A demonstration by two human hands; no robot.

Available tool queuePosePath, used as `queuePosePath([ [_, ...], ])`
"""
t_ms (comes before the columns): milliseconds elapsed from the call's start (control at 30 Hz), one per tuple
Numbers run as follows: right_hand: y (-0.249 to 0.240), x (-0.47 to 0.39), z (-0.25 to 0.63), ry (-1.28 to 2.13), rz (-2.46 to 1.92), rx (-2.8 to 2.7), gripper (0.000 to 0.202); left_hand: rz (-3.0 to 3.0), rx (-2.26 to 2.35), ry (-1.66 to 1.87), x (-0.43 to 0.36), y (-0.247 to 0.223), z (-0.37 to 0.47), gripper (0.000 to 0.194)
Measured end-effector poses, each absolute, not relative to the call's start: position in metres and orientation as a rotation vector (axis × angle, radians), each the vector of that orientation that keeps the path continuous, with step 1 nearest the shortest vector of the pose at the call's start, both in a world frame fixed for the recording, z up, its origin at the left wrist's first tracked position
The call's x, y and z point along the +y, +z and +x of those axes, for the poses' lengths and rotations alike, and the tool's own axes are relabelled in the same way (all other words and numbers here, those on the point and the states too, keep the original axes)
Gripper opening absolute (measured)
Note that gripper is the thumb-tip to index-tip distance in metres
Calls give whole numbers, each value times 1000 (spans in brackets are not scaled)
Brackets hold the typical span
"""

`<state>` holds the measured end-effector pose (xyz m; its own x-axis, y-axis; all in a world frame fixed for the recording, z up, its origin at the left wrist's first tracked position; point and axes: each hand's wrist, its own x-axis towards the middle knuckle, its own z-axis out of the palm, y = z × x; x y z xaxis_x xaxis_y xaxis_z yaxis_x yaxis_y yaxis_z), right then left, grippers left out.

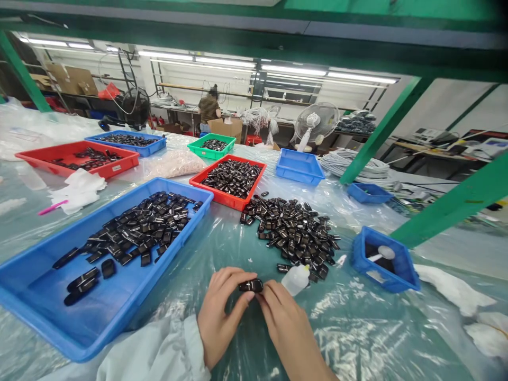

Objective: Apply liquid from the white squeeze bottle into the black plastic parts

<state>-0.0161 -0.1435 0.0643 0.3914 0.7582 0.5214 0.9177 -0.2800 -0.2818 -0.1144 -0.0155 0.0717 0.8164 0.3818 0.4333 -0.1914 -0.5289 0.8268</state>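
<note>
Left hand [220, 312]: fingers grasping the black part [251, 286]
Right hand [283, 317]: fingertips pinching its other end
Loose pile [291, 230]: one o'clock
Blue tray [103, 264]: ten o'clock

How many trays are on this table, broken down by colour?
Blue trays: 5, the large one by the hands, one at far left, one mid-table, a small one behind it, a small one at right
Red trays: 2, far left and centre
Green trays: 1
Total: 8
</note>
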Motion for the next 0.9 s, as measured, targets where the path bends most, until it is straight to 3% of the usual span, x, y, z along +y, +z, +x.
queuePosePath([
  [167,91,-158,-14,155,-1802,-1037,19,1992,136,711,-16,73,-116,22],
  [367,109,-161,-19,739,-1326,-596,24,2009,79,701,-18,76,-117,22],
  [900,104,-161,-25,1150,-926,-282,36,2141,-125,830,-15,80,-122,27],
])
